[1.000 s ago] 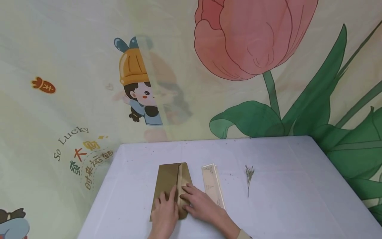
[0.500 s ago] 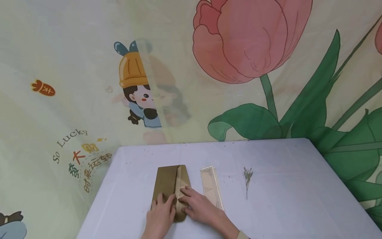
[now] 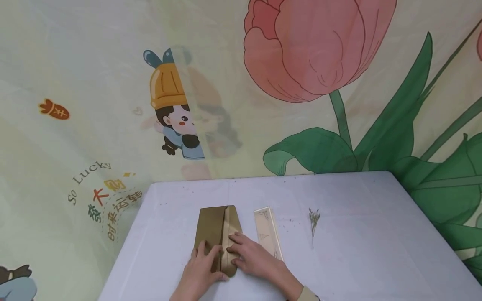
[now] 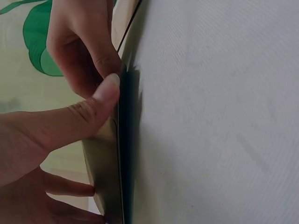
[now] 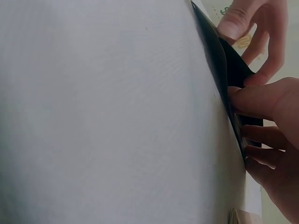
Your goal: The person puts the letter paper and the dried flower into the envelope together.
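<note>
A brown paper envelope (image 3: 211,223) lies on the white-covered table, its lighter flap (image 3: 227,228) running lengthwise along the right part. My left hand (image 3: 197,267) rests on the envelope's left side with fingers spread, its thumb at the near edge. The thumb (image 4: 74,122) shows large at that edge in the left wrist view. My right hand (image 3: 256,258) lies across the right side, fingertips pressing on the flap. Seen low from the right wrist, the envelope (image 5: 212,51) gapes dark near the fingers. Its near right part is partly covered by my right hand.
A cream folded card (image 3: 266,229) with printed line drawings lies right of the envelope, partly behind my right hand. Farther right is a small sprig of dried flowers (image 3: 314,221). Dark crumbs dot the table (image 3: 357,251). A printed cloth backdrop (image 3: 233,83) hangs behind.
My left hand has slid toward the near left, its thumb now spread out at the envelope's near edge. The right hand stays on the flap. The head view bobs slightly.
</note>
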Demonstrator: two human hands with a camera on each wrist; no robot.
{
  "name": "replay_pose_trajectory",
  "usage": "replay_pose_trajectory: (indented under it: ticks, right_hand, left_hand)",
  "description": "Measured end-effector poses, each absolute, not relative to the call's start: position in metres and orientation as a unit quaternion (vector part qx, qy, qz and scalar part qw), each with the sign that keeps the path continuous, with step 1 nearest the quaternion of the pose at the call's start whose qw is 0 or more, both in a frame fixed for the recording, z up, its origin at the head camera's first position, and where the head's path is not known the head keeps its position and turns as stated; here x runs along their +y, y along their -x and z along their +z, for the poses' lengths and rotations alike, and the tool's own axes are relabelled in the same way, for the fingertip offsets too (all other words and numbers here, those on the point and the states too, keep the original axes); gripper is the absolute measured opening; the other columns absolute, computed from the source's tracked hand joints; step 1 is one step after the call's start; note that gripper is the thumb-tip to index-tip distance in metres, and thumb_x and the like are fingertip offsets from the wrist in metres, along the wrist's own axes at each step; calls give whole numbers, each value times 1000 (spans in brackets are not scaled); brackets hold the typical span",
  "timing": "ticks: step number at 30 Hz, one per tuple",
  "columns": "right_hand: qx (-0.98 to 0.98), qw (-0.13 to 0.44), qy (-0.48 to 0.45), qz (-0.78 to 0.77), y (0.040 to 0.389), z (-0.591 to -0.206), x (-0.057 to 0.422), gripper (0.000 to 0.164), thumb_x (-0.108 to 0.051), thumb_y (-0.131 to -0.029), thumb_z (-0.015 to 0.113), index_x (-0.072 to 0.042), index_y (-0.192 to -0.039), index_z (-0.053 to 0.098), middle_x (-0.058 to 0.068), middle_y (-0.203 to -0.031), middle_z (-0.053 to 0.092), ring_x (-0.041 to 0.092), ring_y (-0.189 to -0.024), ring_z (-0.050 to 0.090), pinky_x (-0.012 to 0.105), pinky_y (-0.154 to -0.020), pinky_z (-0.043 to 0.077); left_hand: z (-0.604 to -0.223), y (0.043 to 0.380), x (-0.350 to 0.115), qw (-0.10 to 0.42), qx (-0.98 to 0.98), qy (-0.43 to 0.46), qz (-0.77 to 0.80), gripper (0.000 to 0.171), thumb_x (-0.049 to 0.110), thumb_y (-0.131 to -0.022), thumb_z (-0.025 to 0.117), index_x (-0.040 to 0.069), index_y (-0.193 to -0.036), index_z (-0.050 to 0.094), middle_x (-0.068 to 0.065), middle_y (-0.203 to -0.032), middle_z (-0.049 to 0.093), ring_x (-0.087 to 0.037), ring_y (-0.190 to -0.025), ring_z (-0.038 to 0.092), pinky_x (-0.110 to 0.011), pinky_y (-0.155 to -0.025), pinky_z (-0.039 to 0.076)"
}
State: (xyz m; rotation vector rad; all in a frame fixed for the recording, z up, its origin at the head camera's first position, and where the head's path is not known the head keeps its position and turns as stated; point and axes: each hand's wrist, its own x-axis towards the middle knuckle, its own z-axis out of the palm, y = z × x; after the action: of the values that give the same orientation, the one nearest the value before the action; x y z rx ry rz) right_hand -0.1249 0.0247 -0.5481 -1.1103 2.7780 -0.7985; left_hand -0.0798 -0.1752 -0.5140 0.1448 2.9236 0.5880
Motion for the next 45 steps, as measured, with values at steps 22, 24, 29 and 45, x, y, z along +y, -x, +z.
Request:
replay_pose_trajectory:
  ticks: [22,24,29,45]
  right_hand:
    - [935,-76,250,-241,114,-542,35,48,-31,-89,80,-13,-130,65,19,-147,53,39,-139,46,54,-115,38]
    - [939,-111,204,-254,113,-542,40,52,-32,-88,81,-10,-131,63,19,-143,55,37,-132,50,52,-110,42]
    - [943,-149,81,-286,115,-542,54,59,-36,-87,82,-3,-131,60,19,-127,59,33,-109,60,47,-85,54]
    - [962,-104,-18,-251,129,-545,65,99,-45,-71,93,12,-136,45,30,-98,54,37,-83,51,48,-69,46]
  left_hand:
    - [-520,81,-183,61,973,-54,214,68,39,-62,94,26,-119,60,-35,-148,44,-61,-124,49,-69,-74,52]
    - [-520,82,-182,63,973,-54,216,69,39,-62,95,25,-120,60,-36,-149,43,-63,-125,48,-71,-75,52]
    - [-521,81,-177,67,971,-50,225,69,36,-62,96,25,-120,60,-37,-150,42,-65,-128,45,-73,-78,50]
    - [-516,79,-175,62,969,-55,232,66,32,-62,96,25,-116,59,-38,-148,44,-65,-128,44,-72,-78,50]
